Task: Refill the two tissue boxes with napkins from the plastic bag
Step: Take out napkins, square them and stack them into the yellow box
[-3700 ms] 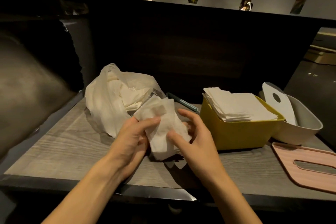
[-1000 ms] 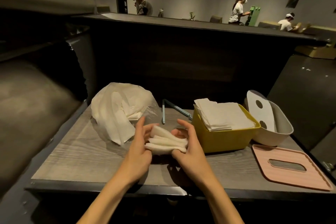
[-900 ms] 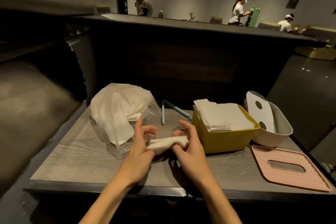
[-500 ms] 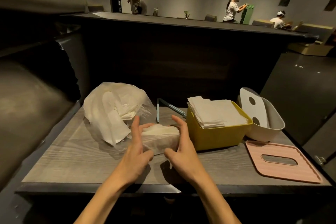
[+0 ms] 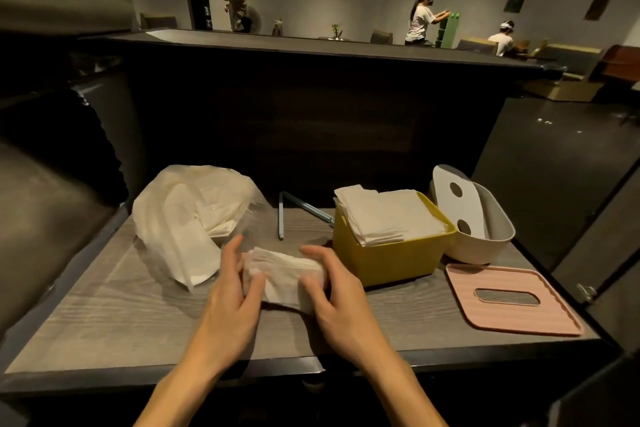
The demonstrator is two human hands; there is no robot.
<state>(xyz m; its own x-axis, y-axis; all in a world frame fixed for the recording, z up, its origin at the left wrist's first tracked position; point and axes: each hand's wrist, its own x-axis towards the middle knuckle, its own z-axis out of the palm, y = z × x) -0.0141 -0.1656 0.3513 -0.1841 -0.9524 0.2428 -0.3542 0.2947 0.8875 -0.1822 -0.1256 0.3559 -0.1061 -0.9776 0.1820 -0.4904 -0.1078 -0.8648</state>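
A stack of white napkins (image 5: 282,274) lies on the grey wooden table (image 5: 114,315), pressed between my left hand (image 5: 230,302) and my right hand (image 5: 337,295). The clear plastic bag (image 5: 194,218) with more napkins sits at the back left. The yellow tissue box (image 5: 391,256) stands right of my hands, filled above its rim with napkins (image 5: 384,215). Behind it, the white tissue box (image 5: 491,239) holds its white lid (image 5: 460,208) leaning inside.
A pink slotted lid (image 5: 509,302) lies flat at the table's right front. A thin blue folded rod (image 5: 287,215) rests at the back centre. A dark partition rises behind the table, a padded seat back at the left. Several people stand far off.
My hands gathered loose napkins into a folded stack, set it down on the table and now squeeze its ends. The camera view rose and shifted slightly.
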